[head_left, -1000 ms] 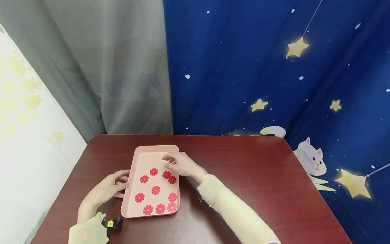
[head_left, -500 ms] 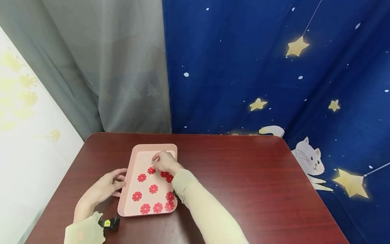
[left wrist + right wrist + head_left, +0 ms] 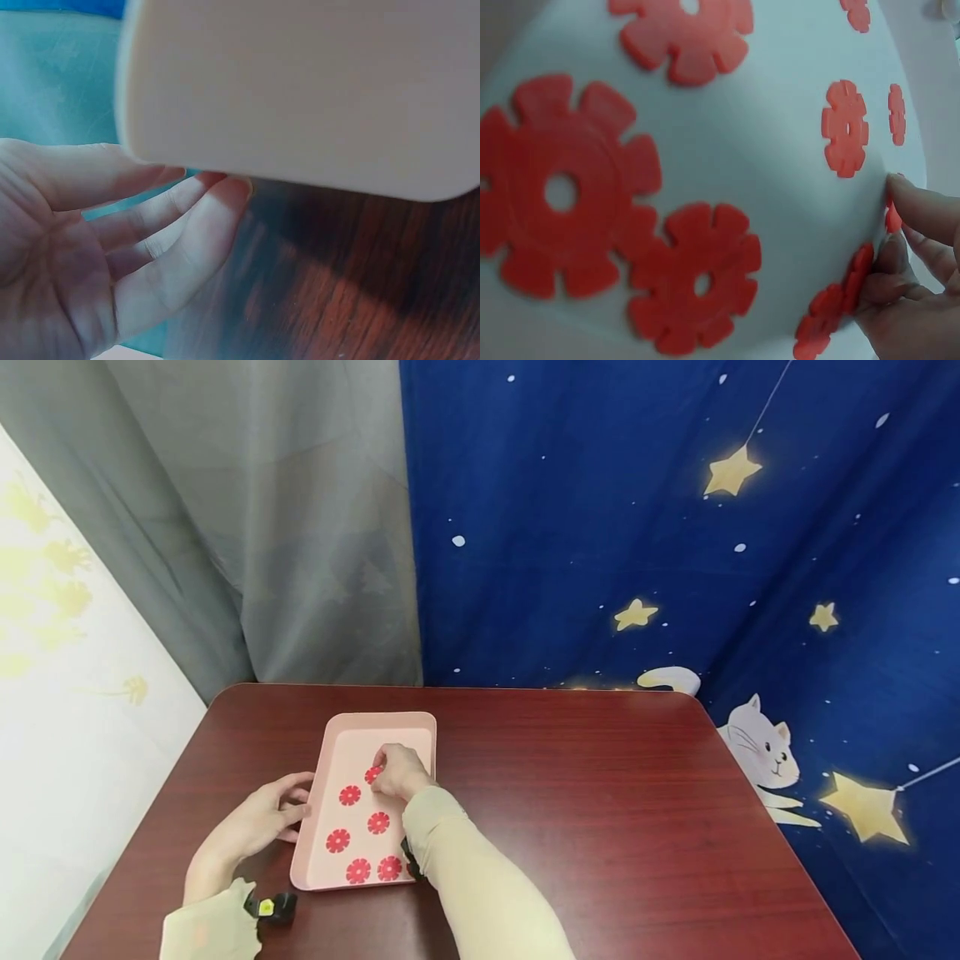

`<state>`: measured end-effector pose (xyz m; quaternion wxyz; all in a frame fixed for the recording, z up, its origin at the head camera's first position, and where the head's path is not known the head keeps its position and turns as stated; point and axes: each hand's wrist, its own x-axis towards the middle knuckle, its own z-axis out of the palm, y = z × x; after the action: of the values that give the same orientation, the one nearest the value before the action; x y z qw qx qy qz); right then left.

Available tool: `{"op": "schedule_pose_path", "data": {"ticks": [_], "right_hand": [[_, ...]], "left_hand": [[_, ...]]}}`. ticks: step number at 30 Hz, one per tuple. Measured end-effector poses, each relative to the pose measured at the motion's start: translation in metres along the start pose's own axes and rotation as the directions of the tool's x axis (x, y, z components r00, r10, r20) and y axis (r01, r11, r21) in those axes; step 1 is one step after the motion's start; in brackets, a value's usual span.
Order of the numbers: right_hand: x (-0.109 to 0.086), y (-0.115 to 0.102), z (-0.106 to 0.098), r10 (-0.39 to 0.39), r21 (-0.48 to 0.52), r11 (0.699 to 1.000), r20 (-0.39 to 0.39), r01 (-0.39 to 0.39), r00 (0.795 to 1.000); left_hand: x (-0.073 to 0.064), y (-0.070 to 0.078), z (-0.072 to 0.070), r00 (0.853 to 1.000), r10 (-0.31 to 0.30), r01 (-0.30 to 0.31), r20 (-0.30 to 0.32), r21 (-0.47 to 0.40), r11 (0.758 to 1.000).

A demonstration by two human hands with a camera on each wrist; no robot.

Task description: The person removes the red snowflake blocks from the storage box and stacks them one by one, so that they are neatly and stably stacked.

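A pink tray lies on the table, holding several red notched interlocking discs with round center holes. My right hand is over its far half, thumb and fingertips pinching one red interlocking disc. In the right wrist view, that disc shows partly between the thumb and fingers, and a pair of discs sits right below the hand. My left hand is at the tray's left side, fingers loosely bent and fingertips at the wall. From the left wrist, the tray's outer side covers some fingertips.
The dark red-brown table extends to the right of the tray. A grey curtain and a blue star-patterned curtain hang behind it. A black wrist device sits at the left cuff near the tray's corner.
My right hand has come left and down from the tray's right edge to a red interlocking disc and now pinches it. The left hand stays at the tray's side.
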<state>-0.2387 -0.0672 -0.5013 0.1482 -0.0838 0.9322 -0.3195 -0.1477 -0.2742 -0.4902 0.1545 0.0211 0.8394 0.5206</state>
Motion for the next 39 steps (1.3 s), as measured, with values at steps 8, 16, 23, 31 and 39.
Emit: {"op": "schedule_pose_path", "data": {"ticks": [8,16,23,31,39], "right_hand": [[-0.001,0.007,-0.003,0.034,0.077,0.997,-0.011,-0.033,0.999],[-0.005,-0.002,-0.031,0.184,0.444,0.871,0.099,-0.209,0.978],[-0.008,-0.004,-0.06,0.026,0.592,0.804,0.068,-0.061,0.997],[-0.024,0.037,-0.112,-0.087,0.704,0.705,-0.034,0.086,0.996],[-0.039,0.102,-0.141,-0.039,0.731,0.68,-0.043,0.058,0.998]], "left_hand": [[0.004,0.0,0.002,1.0,-0.001,0.001,0.01,-0.02,1.0],[0.004,0.001,-0.001,1.0,0.0,0.0,0.007,-0.014,1.0],[0.002,-0.001,0.001,1.0,-0.017,0.017,0.007,-0.027,0.999],[0.003,0.0,0.004,1.0,-0.022,0.022,0.002,0.006,1.0],[0.003,0.001,-0.002,1.0,-0.021,0.022,-0.011,0.052,0.998]]}}
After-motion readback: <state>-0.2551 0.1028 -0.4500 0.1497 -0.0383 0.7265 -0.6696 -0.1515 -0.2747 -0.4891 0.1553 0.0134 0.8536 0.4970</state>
